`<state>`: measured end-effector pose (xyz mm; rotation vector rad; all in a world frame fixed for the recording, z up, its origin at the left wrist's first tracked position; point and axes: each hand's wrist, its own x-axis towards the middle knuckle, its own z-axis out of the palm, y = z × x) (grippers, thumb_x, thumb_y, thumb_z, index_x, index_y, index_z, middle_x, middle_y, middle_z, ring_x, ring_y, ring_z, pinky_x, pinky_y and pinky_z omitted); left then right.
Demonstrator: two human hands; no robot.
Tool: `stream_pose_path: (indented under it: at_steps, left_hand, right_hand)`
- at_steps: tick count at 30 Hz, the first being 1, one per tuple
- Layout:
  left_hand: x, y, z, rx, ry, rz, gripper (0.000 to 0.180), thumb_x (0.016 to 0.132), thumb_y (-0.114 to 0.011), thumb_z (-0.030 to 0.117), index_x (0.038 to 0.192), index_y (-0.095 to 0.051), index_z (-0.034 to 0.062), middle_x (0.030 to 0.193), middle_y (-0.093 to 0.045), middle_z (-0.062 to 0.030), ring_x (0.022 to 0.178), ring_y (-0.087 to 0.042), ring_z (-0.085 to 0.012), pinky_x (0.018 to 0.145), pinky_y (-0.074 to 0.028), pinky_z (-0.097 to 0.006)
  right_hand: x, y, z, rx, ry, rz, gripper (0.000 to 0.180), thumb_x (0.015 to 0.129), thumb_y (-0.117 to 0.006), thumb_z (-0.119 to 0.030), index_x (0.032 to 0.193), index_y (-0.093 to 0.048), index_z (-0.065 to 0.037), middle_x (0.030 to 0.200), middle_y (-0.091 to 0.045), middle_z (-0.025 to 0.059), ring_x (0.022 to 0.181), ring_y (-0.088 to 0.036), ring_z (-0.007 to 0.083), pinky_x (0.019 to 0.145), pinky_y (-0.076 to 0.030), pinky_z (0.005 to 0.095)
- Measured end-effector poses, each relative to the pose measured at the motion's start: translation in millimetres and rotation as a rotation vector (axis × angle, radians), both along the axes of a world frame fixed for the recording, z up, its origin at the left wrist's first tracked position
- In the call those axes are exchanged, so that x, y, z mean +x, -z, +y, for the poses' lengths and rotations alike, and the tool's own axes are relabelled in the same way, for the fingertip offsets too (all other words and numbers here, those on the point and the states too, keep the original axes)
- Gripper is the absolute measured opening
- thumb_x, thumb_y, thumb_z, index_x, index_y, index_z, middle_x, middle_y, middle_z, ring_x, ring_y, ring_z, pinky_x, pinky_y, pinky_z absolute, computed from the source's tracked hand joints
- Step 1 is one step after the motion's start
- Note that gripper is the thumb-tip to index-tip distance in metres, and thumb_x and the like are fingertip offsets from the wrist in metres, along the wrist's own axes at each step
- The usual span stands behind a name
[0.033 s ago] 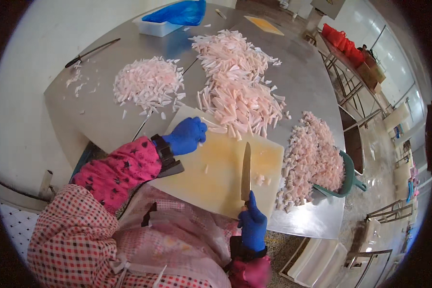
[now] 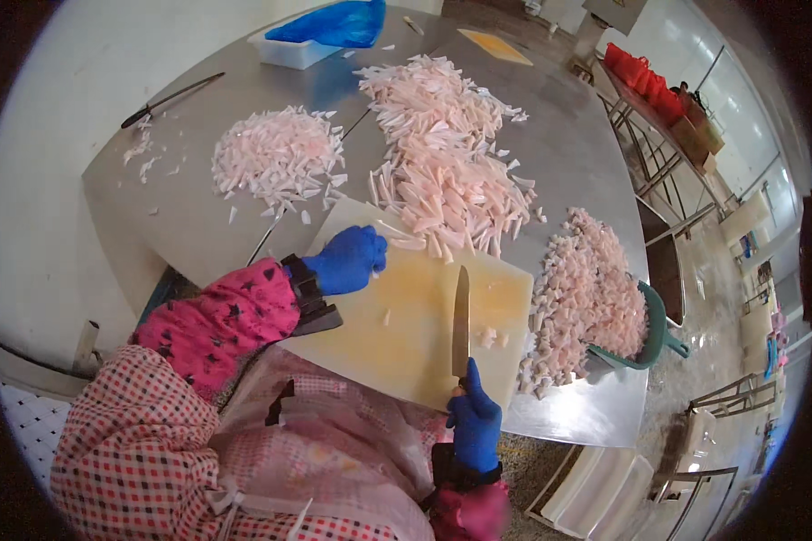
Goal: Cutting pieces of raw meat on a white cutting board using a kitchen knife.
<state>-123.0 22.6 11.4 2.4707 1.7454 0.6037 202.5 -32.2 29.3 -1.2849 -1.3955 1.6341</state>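
Observation:
My right hand (image 2: 475, 424), in a blue glove, grips a kitchen knife (image 2: 461, 316) at the near edge of a pale, yellow-stained cutting board (image 2: 401, 329). Its blade points away from me over the board. Above the board's left part, my blue-gloved left hand (image 2: 347, 260) is closed with curled fingers; what they hold, if anything, is hidden. Just beyond it, pale strips (image 2: 397, 236) lie on the board's far edge. A few small cut pieces (image 2: 491, 338) rest right of the blade. A large heap of pale pink meat strips (image 2: 451, 189) lies beyond the board.
On the steel table (image 2: 185, 216), a smaller heap of strips (image 2: 280, 158) lies left. Diced pieces (image 2: 577, 298) are piled at right against a green scoop (image 2: 659, 329). Farther off are another knife (image 2: 171, 99), a white tub (image 2: 296, 54) with a blue bag (image 2: 338, 24), and a yellow board (image 2: 496, 46).

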Motion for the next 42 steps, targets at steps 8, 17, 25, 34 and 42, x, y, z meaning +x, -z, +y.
stream_pose_path:
  at_steps: [8, 17, 25, 34, 42]
  left_hand:
    - [-25.5, 4.0, 2.4, 0.247, -0.136, -0.187, 0.030, 0.055, -0.047, -0.005, 0.078, -0.062, 0.0087, 0.086, -0.059, -0.0115, 0.088, -0.053, -0.0303, 0.076, -0.041, -0.039]
    - [30.1, 0.1, 16.5, -0.135, -0.149, -0.020, 0.013, 0.070, -0.056, 0.020, 0.068, -0.058, 0.0078, 0.069, -0.057, -0.0144, 0.069, -0.055, -0.0339, 0.061, -0.042, -0.045]
    - [104.9, 1.3, -31.7, -0.145, -0.063, -0.201, 0.013, 0.070, -0.054, 0.017, 0.078, -0.062, 0.0084, 0.076, -0.058, -0.0141, 0.072, -0.056, -0.0336, 0.062, -0.043, -0.045]
    - [111.7, 1.0, -38.7, -0.172, -0.133, -0.144, 0.012, 0.071, -0.052, 0.018, 0.070, -0.058, 0.0075, 0.066, -0.057, -0.0143, 0.061, -0.056, -0.0340, 0.056, -0.043, -0.046]
    - [108.2, 10.0, -42.2, -0.117, -0.086, -0.212, 0.010, 0.070, -0.053, 0.015, 0.072, -0.060, 0.0090, 0.065, -0.057, -0.0134, 0.060, -0.056, -0.0334, 0.054, -0.043, -0.046]
  right_hand:
    - [0.9, 4.3, 1.7, 0.046, -0.019, -0.036, 0.049, 0.079, -0.048, 0.002, 0.127, -0.040, -0.006, 0.105, -0.057, 0.0059, 0.056, -0.044, 0.0040, 0.046, -0.041, 0.0188]
    - [-0.2, 2.0, 2.2, 0.073, -0.021, -0.011, 0.048, 0.080, -0.049, -0.001, 0.127, -0.041, -0.005, 0.091, -0.055, 0.0027, 0.055, -0.044, 0.0043, 0.046, -0.040, 0.0190]
    - [1.4, -5.9, 6.5, 0.015, -0.032, -0.107, 0.046, 0.080, -0.051, -0.001, 0.125, -0.045, -0.007, 0.086, -0.053, 0.0002, 0.053, -0.043, 0.0044, 0.046, -0.039, 0.0192]
    - [-11.8, -5.8, -14.7, 0.667, -0.295, -0.459, 0.045, 0.077, -0.056, 0.000, 0.121, -0.049, -0.006, 0.064, -0.055, 0.0079, 0.051, -0.045, 0.0094, 0.049, -0.040, 0.0259]
    - [-7.9, -16.1, -17.8, 0.600, -0.355, -0.454, 0.050, 0.077, -0.055, -0.004, 0.125, -0.045, -0.009, 0.062, -0.052, 0.0133, 0.053, -0.052, 0.0230, 0.051, -0.041, 0.0339]
